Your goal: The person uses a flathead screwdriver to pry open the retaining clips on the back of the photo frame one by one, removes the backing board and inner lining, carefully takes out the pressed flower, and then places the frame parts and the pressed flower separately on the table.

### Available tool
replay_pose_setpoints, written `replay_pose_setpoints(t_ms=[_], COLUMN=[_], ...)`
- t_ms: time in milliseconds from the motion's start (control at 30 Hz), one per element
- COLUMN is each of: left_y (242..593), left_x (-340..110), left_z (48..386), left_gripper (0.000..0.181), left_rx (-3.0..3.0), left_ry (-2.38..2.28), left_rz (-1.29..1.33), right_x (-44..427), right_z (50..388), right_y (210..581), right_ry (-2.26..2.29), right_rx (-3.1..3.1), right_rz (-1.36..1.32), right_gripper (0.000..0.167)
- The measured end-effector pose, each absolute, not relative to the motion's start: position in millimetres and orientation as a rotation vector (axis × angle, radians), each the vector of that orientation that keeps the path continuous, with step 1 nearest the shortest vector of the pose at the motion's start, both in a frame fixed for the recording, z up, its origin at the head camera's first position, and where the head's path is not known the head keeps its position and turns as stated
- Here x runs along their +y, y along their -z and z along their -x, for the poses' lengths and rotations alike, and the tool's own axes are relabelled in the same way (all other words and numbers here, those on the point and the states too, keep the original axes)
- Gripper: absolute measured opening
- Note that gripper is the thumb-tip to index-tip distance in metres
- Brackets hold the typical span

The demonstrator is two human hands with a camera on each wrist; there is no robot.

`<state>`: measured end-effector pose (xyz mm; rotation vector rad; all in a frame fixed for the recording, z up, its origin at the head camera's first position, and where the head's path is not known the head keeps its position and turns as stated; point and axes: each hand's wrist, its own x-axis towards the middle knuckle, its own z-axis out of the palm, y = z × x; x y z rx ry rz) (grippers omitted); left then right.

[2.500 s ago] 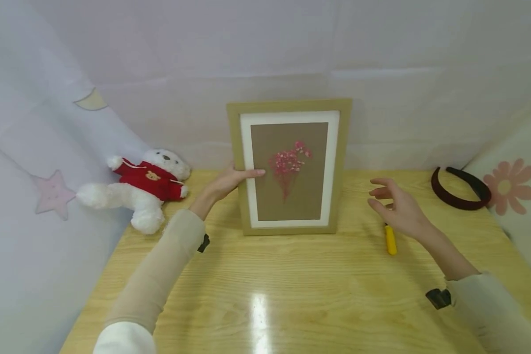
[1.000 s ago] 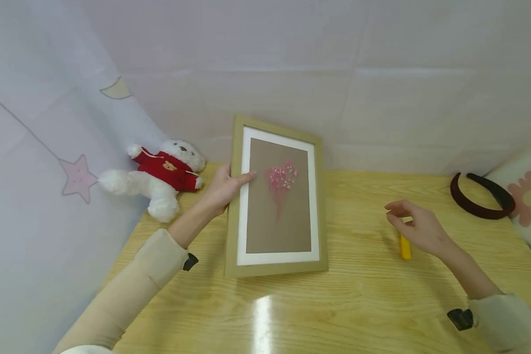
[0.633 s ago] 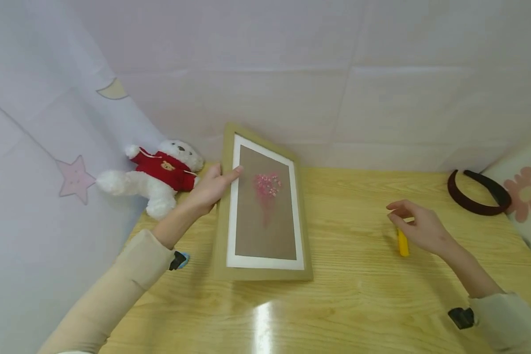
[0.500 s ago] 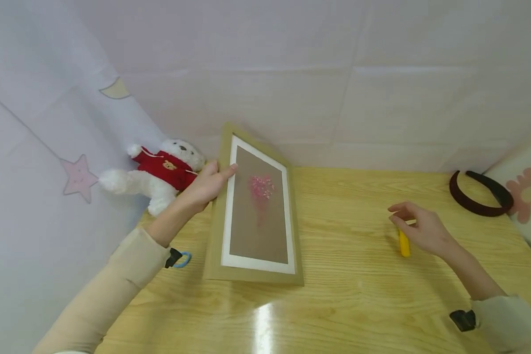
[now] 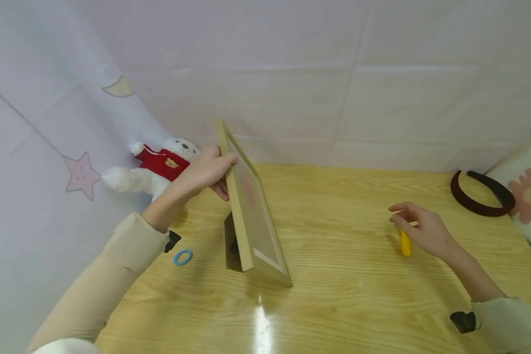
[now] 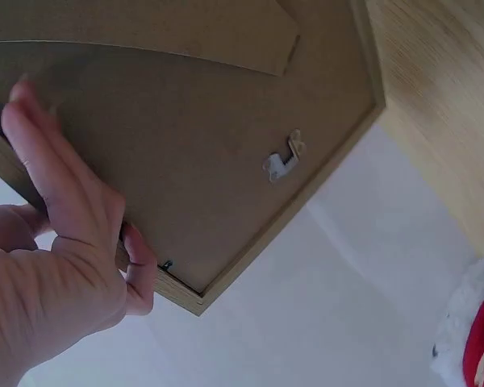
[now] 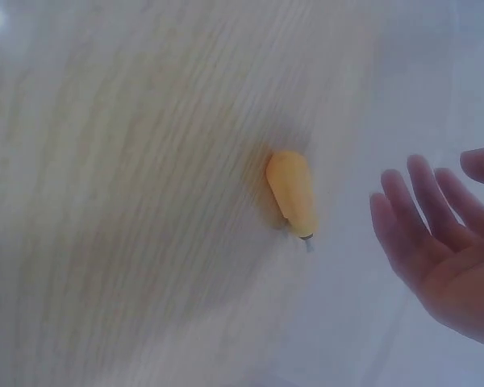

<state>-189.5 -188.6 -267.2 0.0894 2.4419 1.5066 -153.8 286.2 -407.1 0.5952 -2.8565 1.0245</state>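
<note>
My left hand (image 5: pixel 205 169) grips the left edge of a wooden picture frame (image 5: pixel 253 206), thumb over the front and fingers behind. The frame stands turned almost edge-on, its pressed-flower picture barely visible. A stand flap (image 5: pixel 231 243) sticks out at its back. In the left wrist view, the backing (image 6: pixel 202 145) shows a metal hanger (image 6: pixel 281 165), and fingers of the left hand (image 6: pixel 60 234) lie along it. Over the table hovers my right hand (image 5: pixel 418 228), fingers loosely bent and holding nothing. Beneath it lies a small tool with a yellow handle (image 5: pixel 405 244), its far end hidden; the right wrist view shows the handle (image 7: pixel 292 189) apart from the fingers.
A blue ring (image 5: pixel 183 257) lies on the wooden table (image 5: pixel 336 295), left of the frame. Behind my left arm is a white teddy bear in a red hoodie (image 5: pixel 159 164). A dark red headband (image 5: pixel 486 210) sits at the far right, near the curtain (image 5: pixel 425 108).
My left hand has drawn the frame leftward and turned it from facing me to nearly edge-on, exposing its stand flap. The blue ring has come into view. My right hand stays almost still lately.
</note>
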Motion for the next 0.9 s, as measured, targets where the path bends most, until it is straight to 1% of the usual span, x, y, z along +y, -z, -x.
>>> replay_pose_setpoints(t_ms=[133,300,433,533,567,667,833,900], left_y=[266.9,270.3,273.6,277.1,277.9,278.5,281.2,285.2], left_x=[-182.0,-167.2,-137.0,-108.7,-99.7,-77.1,-45.1,-33.7], left_z=[199.1,206.2,212.9,219.9,221.8,225.9,226.5,225.1], left_gripper=[0.036,0.036,0.041,0.051,0.051,0.052,0.039,0.042], left_rx=[2.322,2.242,2.284,2.317,2.322,2.337,2.481,2.550], left_ry=[-1.579,-1.703,-1.785,-1.812,-1.814,-1.776,-1.534,-1.384], left_rz=[-0.057,-0.026,-0.112,-0.199,-0.210,-0.208,-0.174,-0.173], right_x=[282.3,278.3,282.5,287.2,288.0,287.8,285.7,284.7], right_z=[153.9,154.6,154.6,154.2,154.4,155.8,159.0,160.6], right_y=[408.8,408.2,410.3,414.9,416.8,421.0,424.4,425.7], right_ry=[-1.035,-1.030,-1.021,-1.023,-1.025,-1.041,-1.044,-1.041], right_rx=[-2.827,-2.831,-2.843,-2.847,-2.847,-2.852,-2.870,-2.886], right_rz=[-0.619,-0.632,-0.648,-0.668,-0.674,-0.695,-0.687,-0.675], right_gripper=[0.024,0.024,0.023,0.023,0.022,0.023,0.023,0.023])
